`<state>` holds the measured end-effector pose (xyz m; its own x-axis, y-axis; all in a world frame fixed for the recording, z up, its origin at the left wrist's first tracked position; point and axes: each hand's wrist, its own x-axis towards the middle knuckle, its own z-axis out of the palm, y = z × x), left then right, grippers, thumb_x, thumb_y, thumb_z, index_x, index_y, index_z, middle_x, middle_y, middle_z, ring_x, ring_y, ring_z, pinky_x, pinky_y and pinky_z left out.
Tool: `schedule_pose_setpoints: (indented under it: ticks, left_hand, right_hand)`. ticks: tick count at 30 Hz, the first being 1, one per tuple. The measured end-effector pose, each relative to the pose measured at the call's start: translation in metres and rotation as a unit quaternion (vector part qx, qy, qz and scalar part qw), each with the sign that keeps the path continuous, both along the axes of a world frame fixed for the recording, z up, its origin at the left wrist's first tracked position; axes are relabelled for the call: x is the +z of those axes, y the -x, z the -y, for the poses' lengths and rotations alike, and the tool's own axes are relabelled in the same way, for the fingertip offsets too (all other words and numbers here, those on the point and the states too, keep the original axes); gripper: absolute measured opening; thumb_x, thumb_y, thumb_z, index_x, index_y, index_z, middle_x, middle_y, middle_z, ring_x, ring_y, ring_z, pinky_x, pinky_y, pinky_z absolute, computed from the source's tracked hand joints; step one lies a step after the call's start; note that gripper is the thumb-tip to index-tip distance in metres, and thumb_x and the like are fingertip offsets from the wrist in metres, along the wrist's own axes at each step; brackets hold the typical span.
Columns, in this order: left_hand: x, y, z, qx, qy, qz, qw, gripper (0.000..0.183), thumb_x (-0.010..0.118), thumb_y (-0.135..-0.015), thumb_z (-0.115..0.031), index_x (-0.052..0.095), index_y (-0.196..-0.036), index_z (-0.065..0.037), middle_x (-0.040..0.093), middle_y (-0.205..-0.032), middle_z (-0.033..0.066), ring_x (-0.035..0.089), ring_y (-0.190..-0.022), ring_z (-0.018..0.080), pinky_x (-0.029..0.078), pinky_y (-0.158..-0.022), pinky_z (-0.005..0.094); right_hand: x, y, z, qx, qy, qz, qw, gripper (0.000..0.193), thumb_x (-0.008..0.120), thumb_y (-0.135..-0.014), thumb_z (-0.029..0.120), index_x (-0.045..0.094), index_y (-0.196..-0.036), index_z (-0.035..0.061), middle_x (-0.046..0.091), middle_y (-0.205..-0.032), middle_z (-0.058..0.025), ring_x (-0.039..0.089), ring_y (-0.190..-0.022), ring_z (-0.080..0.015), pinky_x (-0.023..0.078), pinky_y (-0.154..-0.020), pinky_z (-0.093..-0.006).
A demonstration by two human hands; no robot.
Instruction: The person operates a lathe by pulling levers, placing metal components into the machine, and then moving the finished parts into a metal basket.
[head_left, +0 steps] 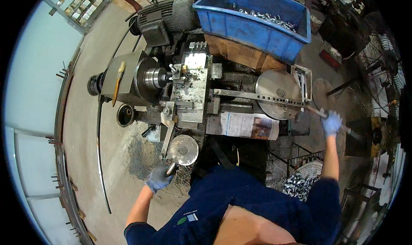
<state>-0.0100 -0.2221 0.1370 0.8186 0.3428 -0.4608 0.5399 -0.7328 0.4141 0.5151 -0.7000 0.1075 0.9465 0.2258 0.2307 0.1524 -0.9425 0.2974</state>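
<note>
My left hand, in a grey-blue glove, is closed around a short metal handle beside a small round metal disc. Out to the right, my gloved right hand grips a long lever handle. That handle joins a flat bar with holes, which crosses a larger round plate. Between my hands stands a small lathe. Its chuck faces the cross slide, where small tool holders and metal chips sit. Whatever the chuck grips is too small to make out.
A blue bin of small metal parts stands behind the lathe on a wooden box. A brush lies on the headstock. Newspaper covers the near ledge. Below right is a basket beside shiny parts; a fan stands far right.
</note>
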Motion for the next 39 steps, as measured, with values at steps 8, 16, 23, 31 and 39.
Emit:
schedule_pose_setpoints:
  ticks: [8,16,23,31,39]
  left_hand:
    - [-0.003,-0.002,-0.053,0.022,0.299,-0.011,0.954,0.049,0.064,-0.082,-0.039,0.058,-0.114,-0.002,0.063,-0.103,0.01,0.058,-0.094,0.0192,0.046,-0.082,0.0335]
    - [-0.129,0.011,-0.224,0.117,-0.265,0.025,0.957,0.052,0.055,-0.081,-0.045,0.056,-0.117,-0.007,0.062,-0.103,0.0181,0.06,-0.092,0.0351,0.048,-0.078,0.0436]
    - [-0.141,-0.057,-0.172,0.291,-0.195,-0.099,0.931,0.052,0.042,-0.086,-0.047,0.056,-0.113,-0.004,0.056,-0.114,0.0235,0.056,-0.103,0.0356,0.044,-0.086,0.0442]
    - [-0.167,-0.028,-0.215,0.125,-0.208,-0.098,0.965,0.044,0.043,-0.085,-0.045,0.057,-0.108,-0.01,0.063,-0.102,0.0163,0.059,-0.094,0.0376,0.047,-0.079,0.0456]
    - [-0.139,-0.016,-0.243,0.098,-0.166,-0.098,0.976,0.034,0.046,-0.084,-0.032,0.063,-0.1,-0.008,0.062,-0.101,0.0201,0.058,-0.096,0.0374,0.046,-0.081,0.0443]
  right_hand:
    - [-0.019,-0.07,-0.076,0.022,0.019,0.017,0.999,0.061,0.052,-0.082,0.042,0.043,-0.131,0.0061,0.043,-0.136,-0.0116,0.031,-0.13,-0.0285,0.019,-0.108,-0.0447]
    - [-0.056,0.067,-0.061,0.13,-0.189,0.001,0.973,0.068,0.067,-0.073,0.043,0.049,-0.122,0.0005,0.05,-0.123,-0.0249,0.045,-0.117,-0.0374,0.033,-0.102,-0.0425]
    - [-0.072,0.105,-0.034,0.031,-0.342,-0.11,0.933,0.041,0.072,-0.069,0.04,0.068,-0.087,0.0029,0.065,-0.095,-0.0175,0.06,-0.089,-0.0323,0.046,-0.082,-0.0386]
    - [0.03,0.096,-0.091,0.147,-0.375,-0.071,0.912,0.032,0.071,-0.073,0.03,0.067,-0.083,-0.0003,0.066,-0.078,-0.0159,0.064,-0.072,-0.0293,0.049,-0.07,-0.0349]
    - [0.163,0.123,-0.32,0.493,-0.397,-0.087,0.77,0.026,0.07,-0.074,0.023,0.067,-0.088,0.001,0.066,-0.084,-0.0135,0.064,-0.079,-0.026,0.048,-0.071,-0.0341]
